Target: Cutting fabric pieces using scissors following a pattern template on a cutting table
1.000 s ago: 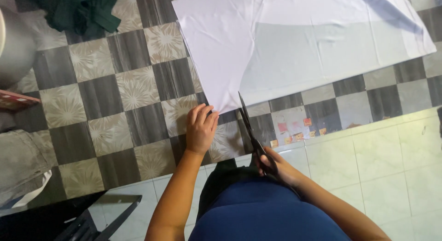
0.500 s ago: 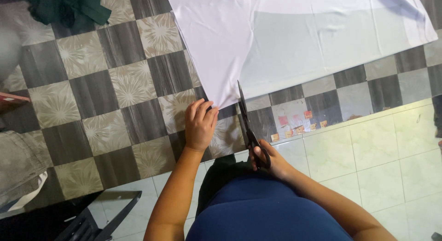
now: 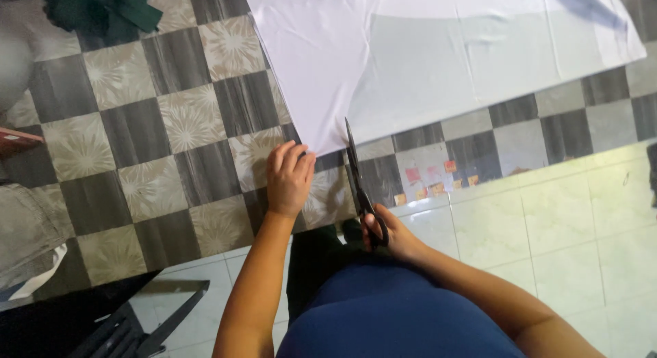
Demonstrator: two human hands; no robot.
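Observation:
A large white fabric sheet (image 3: 424, 57) lies spread on a checkered floor mat (image 3: 150, 146). My left hand (image 3: 289, 179) rests flat on the mat, fingertips touching the fabric's near corner. My right hand (image 3: 387, 233) grips the handles of black scissors (image 3: 357, 180). The blades point away from me, their tip at the fabric's near edge just right of the corner. The blades look nearly closed.
A dark green cloth (image 3: 96, 9) is bunched at the top left. Pale floor tiles (image 3: 547, 228) run along the right and bottom. A black stand or frame (image 3: 130, 324) sits at the lower left. Small coloured scraps (image 3: 431, 187) lie on the mat near the scissors.
The view has shifted slightly. My right hand has drawn the scissors a little nearer to the fabric's edge. My left hand stays on the corner.

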